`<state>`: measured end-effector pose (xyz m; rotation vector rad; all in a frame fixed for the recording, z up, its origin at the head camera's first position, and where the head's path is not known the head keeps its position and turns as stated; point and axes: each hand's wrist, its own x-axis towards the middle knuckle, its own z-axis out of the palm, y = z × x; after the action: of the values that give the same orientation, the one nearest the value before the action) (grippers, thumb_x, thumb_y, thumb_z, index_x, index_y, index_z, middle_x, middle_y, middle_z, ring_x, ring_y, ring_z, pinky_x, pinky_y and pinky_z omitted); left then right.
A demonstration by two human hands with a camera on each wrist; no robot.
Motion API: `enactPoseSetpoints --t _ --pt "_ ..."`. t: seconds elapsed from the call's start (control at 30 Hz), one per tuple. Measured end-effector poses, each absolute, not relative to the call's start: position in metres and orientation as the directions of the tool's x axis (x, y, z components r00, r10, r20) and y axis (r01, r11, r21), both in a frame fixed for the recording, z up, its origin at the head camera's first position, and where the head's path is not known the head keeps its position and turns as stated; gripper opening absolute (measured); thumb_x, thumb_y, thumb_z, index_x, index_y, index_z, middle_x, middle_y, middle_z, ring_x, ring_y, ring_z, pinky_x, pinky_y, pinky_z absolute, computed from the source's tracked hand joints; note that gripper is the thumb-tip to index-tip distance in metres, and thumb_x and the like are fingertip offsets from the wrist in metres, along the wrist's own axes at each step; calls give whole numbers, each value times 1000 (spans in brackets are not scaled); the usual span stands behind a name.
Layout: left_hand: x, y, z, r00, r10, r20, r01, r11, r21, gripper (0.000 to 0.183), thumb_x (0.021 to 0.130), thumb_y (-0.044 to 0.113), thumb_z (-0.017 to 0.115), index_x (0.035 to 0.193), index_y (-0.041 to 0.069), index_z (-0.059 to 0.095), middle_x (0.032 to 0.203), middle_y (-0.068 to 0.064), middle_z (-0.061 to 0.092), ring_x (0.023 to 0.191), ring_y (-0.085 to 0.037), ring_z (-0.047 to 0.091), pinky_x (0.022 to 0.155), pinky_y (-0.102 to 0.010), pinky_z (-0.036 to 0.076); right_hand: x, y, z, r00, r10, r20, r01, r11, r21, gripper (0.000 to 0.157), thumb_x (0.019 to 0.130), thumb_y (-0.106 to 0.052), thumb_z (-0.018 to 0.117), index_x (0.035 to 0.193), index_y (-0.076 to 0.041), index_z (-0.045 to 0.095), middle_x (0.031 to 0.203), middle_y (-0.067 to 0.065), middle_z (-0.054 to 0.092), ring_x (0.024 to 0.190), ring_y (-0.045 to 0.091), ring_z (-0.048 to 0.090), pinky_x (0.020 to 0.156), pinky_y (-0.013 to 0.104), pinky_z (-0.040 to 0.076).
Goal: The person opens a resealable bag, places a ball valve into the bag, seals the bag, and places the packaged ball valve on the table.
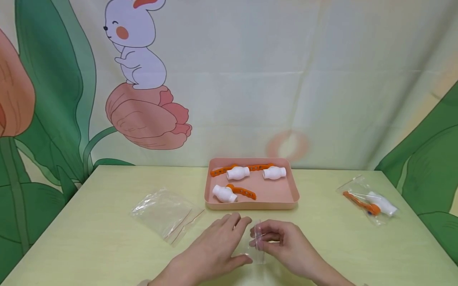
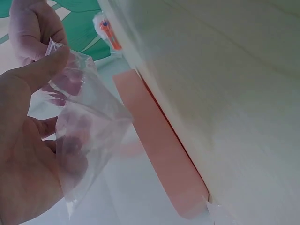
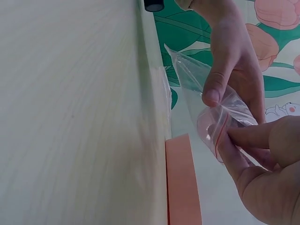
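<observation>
A clear plastic zip bag (image 1: 259, 254) with a red seal line hangs upright between my hands, above the table's near part. My right hand (image 1: 291, 246) pinches its zip edge between thumb and fingertips. Against the bag's other side is my left hand (image 1: 218, 242), thumb and fingers spread well apart; in the right wrist view its thumb (image 3: 213, 93) touches the film. In the left wrist view some left fingers show through the film (image 2: 75, 161). Beyond the hands, a pink tray (image 1: 268, 205) contains white pipe valves (image 1: 224, 194) with orange handles (image 1: 245, 192).
More flat clear zip bags (image 1: 161, 214) lie left of the tray. At the far right lies a filled bag (image 1: 368, 202) with a white valve and orange handle. A printed cloth (image 1: 250, 99) hangs behind the table (image 1: 89, 238).
</observation>
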<state>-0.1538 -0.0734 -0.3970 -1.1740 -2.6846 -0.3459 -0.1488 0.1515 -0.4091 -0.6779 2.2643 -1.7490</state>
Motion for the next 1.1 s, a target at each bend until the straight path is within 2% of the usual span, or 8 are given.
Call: enactPoseSetpoints --t 0.17,0.27,0.4,0.47,0.67,0.8,0.93,1.1 --pt "-155 -75 -398 -671 693 261 739 651 171 73 85 47 83 137 7 50 110 1 53 98 -16 54 90 -32 50 -148 153 -410 -870 -484 96 -213 194 -958 33 91 4 74 122 2 66 111 19 70 95 22 73 82 30 60" --pt "-156 -77 -397 -681 692 240 732 652 199 72 86 47 82 138 8 50 111 1 53 101 -17 54 92 -33 49 -149 155 -410 -864 -498 77 -198 194 -961 43 89 7 75 130 4 63 112 16 69 96 22 73 81 29 60" --pt "-158 -81 -396 -699 686 201 713 647 271 71 87 48 81 140 12 50 114 4 52 104 -17 53 95 -35 48 -149 156 -409 -859 -510 44 -173 208 -963 52 88 8 76 137 3 60 113 12 70 97 21 73 82 30 60" --pt "-160 -84 -396 -700 689 187 708 635 309 72 87 49 81 141 14 50 115 5 52 105 -15 52 97 -36 47 -148 156 -408 -860 -510 24 -154 213 -965 54 88 7 76 139 3 58 114 15 70 97 21 73 82 30 60" --pt "-164 -92 -396 -707 696 122 684 631 366 87 80 48 87 150 17 45 118 7 49 110 -8 49 102 -38 37 -147 158 -407 -854 -518 40 -158 185 -970 60 87 5 78 143 0 56 115 22 69 93 22 74 82 32 60" --pt "-166 -96 -396 -717 688 112 676 646 356 92 79 45 89 152 14 42 129 5 48 124 -11 46 109 -42 34 -148 159 -406 -856 -514 52 -175 193 -966 62 87 2 80 144 -2 57 113 19 70 91 21 75 81 31 60" --pt "-166 -97 -396 -719 680 141 680 649 340 87 82 42 88 150 12 43 140 0 46 134 -17 43 113 -44 35 -148 160 -404 -853 -516 76 -205 197 -959 62 87 2 80 144 -2 57 113 19 70 91 20 74 80 31 60" --pt "-165 -97 -394 -715 677 174 686 631 363 83 84 37 87 149 11 42 142 -3 50 130 -19 50 111 -45 40 -149 160 -403 -848 -518 110 -244 198 -949 61 87 2 80 143 0 58 112 18 71 88 19 75 79 31 61"
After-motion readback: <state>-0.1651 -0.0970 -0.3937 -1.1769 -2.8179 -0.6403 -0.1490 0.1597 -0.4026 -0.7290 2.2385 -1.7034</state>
